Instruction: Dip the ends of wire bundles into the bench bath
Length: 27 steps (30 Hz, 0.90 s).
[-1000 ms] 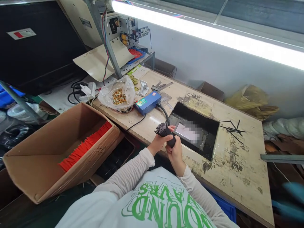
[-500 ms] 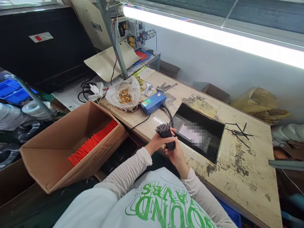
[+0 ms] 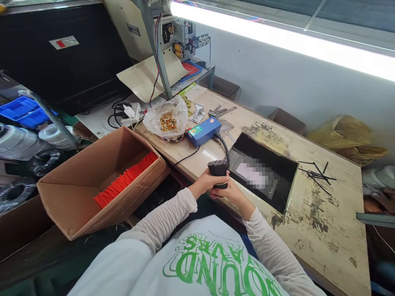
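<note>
A thick bundle of black wires [image 3: 217, 168], cut to short lengths, stands roughly upright between my hands at the table's front edge. My left hand [image 3: 207, 181] is wrapped round its middle, thumb across the front. Lower down, my right hand [image 3: 230, 192] closes round the bundle from the right, its fingertips partly hidden behind it. The cut ends show at the top as a dense, fairly even face. Just beyond the hands is a blue box [image 3: 203, 131] with a ribbed black hose. Several loose black wires [image 3: 319, 174] lie on the table to the right.
At left, a cardboard box [image 3: 77, 181] holds red wires [image 3: 126, 179]. A plastic bag [image 3: 166, 119] of small brass-coloured parts sits at the table's back left. A rectangular recess [image 3: 285, 176] is cut into the wooden table [image 3: 336, 226]. A bright tube lamp [image 3: 277, 39] hangs above.
The bundle's top ends look more even and the bundle stands straighter. My right hand has turned flatter beneath my left hand. The whole view has shifted slightly.
</note>
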Tool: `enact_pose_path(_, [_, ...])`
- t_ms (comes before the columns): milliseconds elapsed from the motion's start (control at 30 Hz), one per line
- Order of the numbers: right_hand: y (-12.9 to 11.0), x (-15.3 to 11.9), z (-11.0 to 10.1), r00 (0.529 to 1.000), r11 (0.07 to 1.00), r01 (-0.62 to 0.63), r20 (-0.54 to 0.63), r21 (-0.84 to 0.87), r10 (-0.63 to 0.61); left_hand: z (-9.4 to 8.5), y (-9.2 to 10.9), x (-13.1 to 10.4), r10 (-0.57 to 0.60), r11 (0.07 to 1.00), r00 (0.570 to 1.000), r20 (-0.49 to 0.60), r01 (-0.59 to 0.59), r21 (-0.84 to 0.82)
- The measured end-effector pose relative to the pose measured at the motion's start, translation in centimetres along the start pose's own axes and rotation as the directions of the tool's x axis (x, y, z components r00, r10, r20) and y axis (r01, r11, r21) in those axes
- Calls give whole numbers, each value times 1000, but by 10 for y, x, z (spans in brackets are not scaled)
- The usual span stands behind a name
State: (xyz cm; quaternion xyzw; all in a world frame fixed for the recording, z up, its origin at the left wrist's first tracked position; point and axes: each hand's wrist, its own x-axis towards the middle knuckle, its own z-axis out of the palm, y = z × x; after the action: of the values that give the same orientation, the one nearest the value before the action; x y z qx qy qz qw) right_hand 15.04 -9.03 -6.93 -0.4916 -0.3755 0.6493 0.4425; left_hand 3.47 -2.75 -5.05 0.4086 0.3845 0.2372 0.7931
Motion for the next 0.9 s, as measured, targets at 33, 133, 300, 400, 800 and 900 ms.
enact_pose_path(33, [0, 0, 1, 999, 998, -53, 13, 28, 52, -2, 0, 1, -15, 999, 1000, -3, 15, -42])
enact_pose_path(133, [-1, 2, 3, 987, 986, -156, 30, 60, 155, -7, 1, 1, -37, 985, 999, 30, 42, -167])
enact_pose_path(300, [2, 12, 3, 985, 984, -175, 5, 38, 175, -9, -3, 7, -91, 972, 996, -14, 86, -219])
enact_pose_path(400, [-2, 20, -14, 990, 990, -136, 22, -42, 137, -14, -4, 16, -107, 959, 994, -12, 100, -266])
enact_pose_path(800, [33, 44, -4, 921, 981, 115, -354, -155, -163, -23, -17, 40, 251, 964, 948, -197, -225, 145])
enact_pose_path(900, [38, 51, -2, 889, 945, 217, -351, -246, -295, -30, -20, 40, 372, 894, 922, -105, -326, 307])
